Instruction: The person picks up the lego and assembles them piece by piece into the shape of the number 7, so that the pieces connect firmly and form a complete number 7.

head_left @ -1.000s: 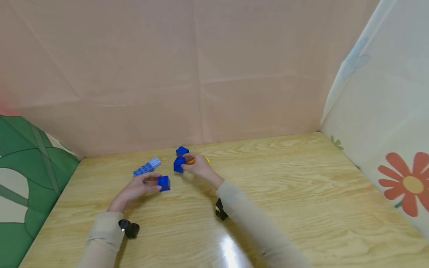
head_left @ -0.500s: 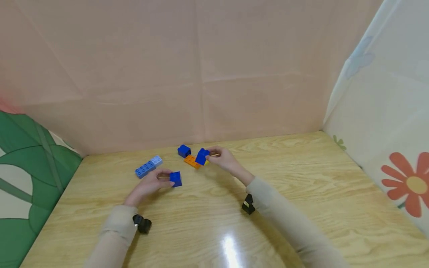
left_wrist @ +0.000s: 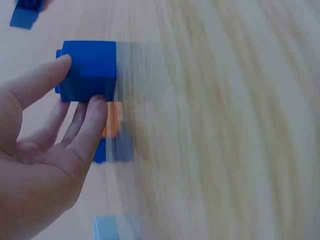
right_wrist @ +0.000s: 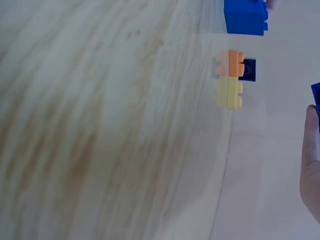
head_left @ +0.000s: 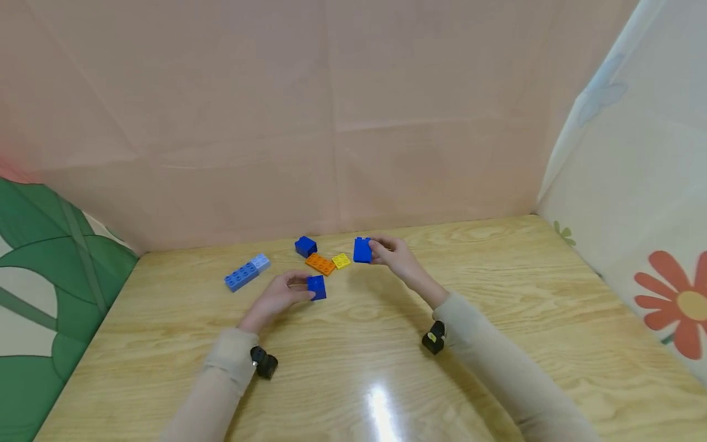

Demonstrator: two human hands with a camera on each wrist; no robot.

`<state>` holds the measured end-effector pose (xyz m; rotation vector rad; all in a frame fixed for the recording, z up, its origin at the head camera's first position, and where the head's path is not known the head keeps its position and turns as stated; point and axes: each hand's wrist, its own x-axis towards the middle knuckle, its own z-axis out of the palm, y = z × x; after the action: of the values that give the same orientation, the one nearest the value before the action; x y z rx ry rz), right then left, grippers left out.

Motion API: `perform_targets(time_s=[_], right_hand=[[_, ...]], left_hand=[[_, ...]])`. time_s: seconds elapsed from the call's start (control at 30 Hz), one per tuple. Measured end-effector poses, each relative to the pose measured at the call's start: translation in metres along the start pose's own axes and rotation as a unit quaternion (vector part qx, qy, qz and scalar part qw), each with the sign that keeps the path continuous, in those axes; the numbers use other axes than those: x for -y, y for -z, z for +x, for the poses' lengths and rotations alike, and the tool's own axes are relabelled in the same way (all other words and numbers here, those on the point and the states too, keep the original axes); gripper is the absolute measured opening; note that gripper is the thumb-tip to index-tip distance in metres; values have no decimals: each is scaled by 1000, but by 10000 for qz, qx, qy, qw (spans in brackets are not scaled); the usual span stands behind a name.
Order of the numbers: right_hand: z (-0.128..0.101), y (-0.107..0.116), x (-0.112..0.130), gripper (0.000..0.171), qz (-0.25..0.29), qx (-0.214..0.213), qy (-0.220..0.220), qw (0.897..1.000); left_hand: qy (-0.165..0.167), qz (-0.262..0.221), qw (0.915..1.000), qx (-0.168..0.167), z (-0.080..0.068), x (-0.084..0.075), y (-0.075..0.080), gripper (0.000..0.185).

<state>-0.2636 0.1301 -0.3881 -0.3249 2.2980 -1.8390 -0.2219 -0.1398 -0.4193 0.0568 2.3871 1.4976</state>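
My left hand (head_left: pixel 280 294) pinches a dark blue building brick (head_left: pixel 316 287) between thumb and fingers, just above the table. Up close in the left wrist view, the thumb lies on one face of this blue brick (left_wrist: pixel 90 70) and fingertips touch it from the other side. A second blue brick (head_left: pixel 362 250) is gripped by my right hand (head_left: pixel 400 259), raised at the back with studs along its top edge. Only an edge of that brick (right_wrist: pixel 316 92) and part of the right hand (right_wrist: pixel 311 170) show in the right wrist view. The two held bricks are apart.
On the table (head_left: pixel 353 344), an orange brick (head_left: pixel 320 264) lies against a yellow one (head_left: pixel 340 261), with a dark blue brick (head_left: pixel 305 247) behind. Further left, a mid-blue brick (head_left: pixel 241 277) touches a light blue one (head_left: pixel 261 262). A pink cloth (head_left: pixel 331 123) hangs behind.
My right hand has lifted its blue brick and carried it right, away from the orange brick. The left hand has moved right with its brick. The yellow brick is now uncovered.
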Motion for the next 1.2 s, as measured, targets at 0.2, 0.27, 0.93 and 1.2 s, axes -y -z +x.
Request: perform_targets(time_s=[0.2, 0.27, 0.93, 1.2], right_hand=[[-4, 3, -2, 43, -369, 116, 143, 9992], [-5, 2, -2, 43, -607, 149, 229, 9978], [-5, -8, -9, 45, -743, 900, 600, 9914], [-2, -13, -8, 46, -609, 1024, 704, 9904]], left_hand=[[-35, -123, 9999, -65, 8, -9, -18, 49], [-49, -157, 9998, -68, 10, -12, -24, 49], [-101, -420, 9991, 8, 24, -27, -48, 50], [-217, -359, 9991, -19, 24, -30, -46, 56]])
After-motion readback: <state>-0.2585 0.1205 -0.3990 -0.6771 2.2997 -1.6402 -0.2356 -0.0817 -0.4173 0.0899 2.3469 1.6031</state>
